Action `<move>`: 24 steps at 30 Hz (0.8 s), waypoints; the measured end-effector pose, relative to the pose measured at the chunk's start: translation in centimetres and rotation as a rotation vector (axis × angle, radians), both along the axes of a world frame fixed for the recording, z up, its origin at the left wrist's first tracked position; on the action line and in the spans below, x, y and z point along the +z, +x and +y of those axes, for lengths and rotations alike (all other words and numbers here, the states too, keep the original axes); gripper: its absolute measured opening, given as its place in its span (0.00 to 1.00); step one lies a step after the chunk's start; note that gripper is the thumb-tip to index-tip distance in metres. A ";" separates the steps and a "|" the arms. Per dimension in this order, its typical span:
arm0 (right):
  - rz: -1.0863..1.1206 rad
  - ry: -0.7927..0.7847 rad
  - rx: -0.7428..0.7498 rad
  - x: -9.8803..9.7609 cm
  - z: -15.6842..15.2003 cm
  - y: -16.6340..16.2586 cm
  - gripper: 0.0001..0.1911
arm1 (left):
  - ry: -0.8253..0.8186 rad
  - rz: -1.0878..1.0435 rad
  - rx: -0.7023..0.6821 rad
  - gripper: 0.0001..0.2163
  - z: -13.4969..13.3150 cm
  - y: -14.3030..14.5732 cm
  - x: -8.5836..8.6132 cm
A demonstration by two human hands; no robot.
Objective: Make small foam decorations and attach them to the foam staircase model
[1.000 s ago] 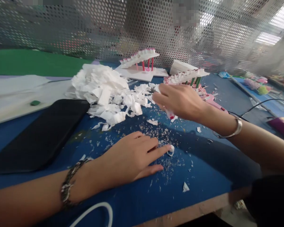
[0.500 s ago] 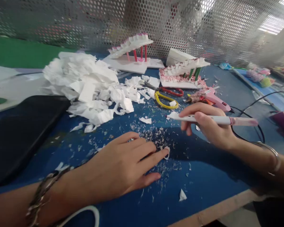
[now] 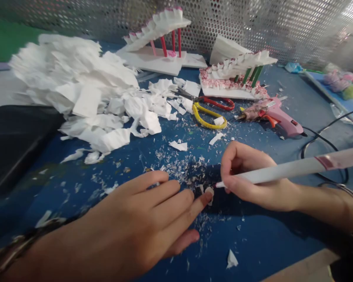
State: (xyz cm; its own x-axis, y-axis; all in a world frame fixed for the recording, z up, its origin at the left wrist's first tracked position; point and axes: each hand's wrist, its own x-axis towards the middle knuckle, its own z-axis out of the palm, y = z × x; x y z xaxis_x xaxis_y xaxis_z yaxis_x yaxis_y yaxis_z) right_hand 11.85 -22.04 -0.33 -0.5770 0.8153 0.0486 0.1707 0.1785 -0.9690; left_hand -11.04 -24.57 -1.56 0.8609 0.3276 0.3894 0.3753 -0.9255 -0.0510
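Note:
My left hand lies flat on the blue table, fingers stretched out, its fingertip pinning a small white foam piece. My right hand is closed around a white marker pen with a pink band. The pen's tip touches the small white piece just right of my left fingertip. White crumbs and shavings lie scattered around both hands.
A big heap of white foam scraps fills the back left, with a black sheet in front of it. Yellow and red scissors, a pink glue gun with its cable, and two white tooth-row models stand behind.
My right hand brought the pen down from above the table until its tip met the small white piece. My left fingertip stayed on that piece. The view dipped closer.

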 end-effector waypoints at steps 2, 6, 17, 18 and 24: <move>0.012 0.015 0.028 -0.1 0.1 -0.2 0.11 | -0.006 0.007 0.017 0.15 0.0 0.0 -0.3; 0.038 0.063 0.018 -0.3 0.6 -0.8 0.13 | 0.006 -0.016 0.014 0.15 0.1 0.1 -0.4; -0.022 0.188 0.008 -0.2 0.6 -1.0 0.14 | 0.028 0.011 0.020 0.17 -0.4 -0.8 -1.3; -0.034 0.197 0.012 -0.2 0.6 -1.0 0.14 | 0.025 0.012 0.020 0.17 -0.4 -0.8 -1.4; 0.024 0.145 0.014 -0.1 0.7 -0.9 0.14 | 0.008 0.013 0.020 0.18 -0.2 -0.7 -1.5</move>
